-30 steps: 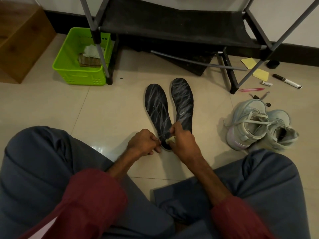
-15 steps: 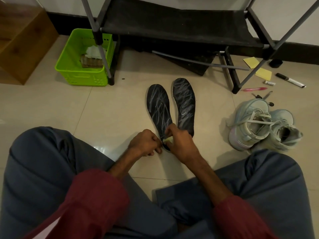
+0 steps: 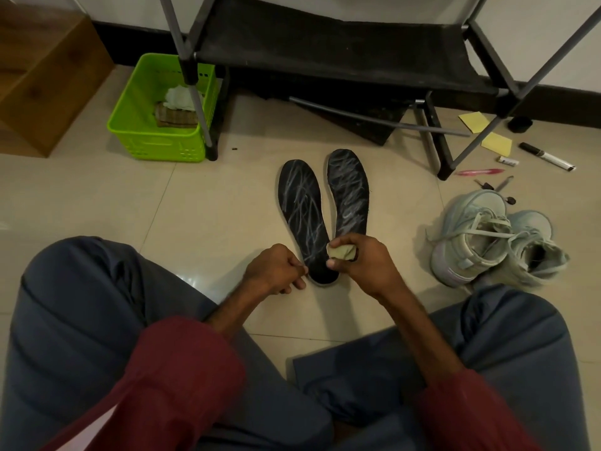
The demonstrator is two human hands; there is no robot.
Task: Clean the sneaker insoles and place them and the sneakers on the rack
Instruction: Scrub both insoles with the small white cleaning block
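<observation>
Two black insoles streaked with white marks lie side by side on the tiled floor, the left insole (image 3: 304, 216) and the right insole (image 3: 349, 193). My right hand (image 3: 361, 263) holds a small wadded pale cloth (image 3: 341, 252) over the heel ends of the insoles. My left hand (image 3: 276, 270) pinches the heel edge of the left insole against the floor. A pair of pale mint sneakers (image 3: 487, 239) lies on the floor to the right. The black rack (image 3: 325, 50) stands behind the insoles.
A green basket (image 3: 156, 138) with rags sits at the rack's left leg, beside a wooden box (image 3: 42, 76). Yellow sticky notes (image 3: 496, 143), a marker (image 3: 546, 156), a pink pen (image 3: 479, 171) and keys lie right of the rack. My crossed legs fill the foreground.
My right hand has lifted and turned, so the cloth now faces up off the left insole's heel. My left hand stays at the heel edge.
</observation>
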